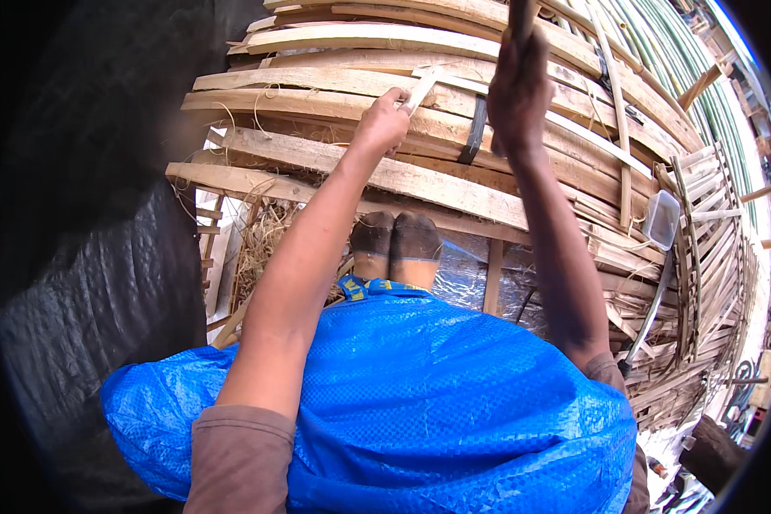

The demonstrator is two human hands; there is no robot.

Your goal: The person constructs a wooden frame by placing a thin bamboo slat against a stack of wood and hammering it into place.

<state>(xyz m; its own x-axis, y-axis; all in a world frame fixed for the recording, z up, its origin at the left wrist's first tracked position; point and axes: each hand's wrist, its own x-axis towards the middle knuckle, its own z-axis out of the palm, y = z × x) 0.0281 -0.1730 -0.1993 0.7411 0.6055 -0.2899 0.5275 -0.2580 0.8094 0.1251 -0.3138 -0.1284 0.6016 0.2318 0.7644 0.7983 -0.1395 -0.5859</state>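
Left hand (pixel 379 126) had its fingers pinched shut on a pale strip (pixel 421 91), out over the far wooden planks (pixel 343 37). Right hand (pixel 520 98), off to the right, seemed to have fingers wrapped round a dark handle (pixel 522 20), pretty blurry though.

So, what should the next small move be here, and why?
Probably ease the dark tool in the right hand down toward the far end of the pale strip, clear of the left hand: that hand grips the strip's near end above the wooden beams, while the tool is off to its right. Blur hides the tool's kind.
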